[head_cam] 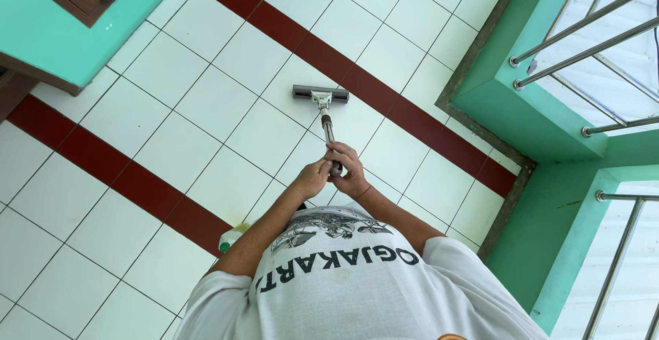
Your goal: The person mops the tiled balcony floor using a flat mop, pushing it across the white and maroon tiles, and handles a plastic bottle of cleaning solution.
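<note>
On the tiled floor, centre frame: a flat mop, grey rectangular head with a white swivel joint, slim metal pole running back toward the person. Head sits flat on a white tile, just beside a dark red tile stripe. 2 hands on the pole's upper end: left hand clenched around it, right hand wrapped over it just beside, the 2 touching. Person wears a white printed T-shirt. Small green-and-white bottle stands on the floor near the left arm. Green wall and steel railing to the right.
</note>
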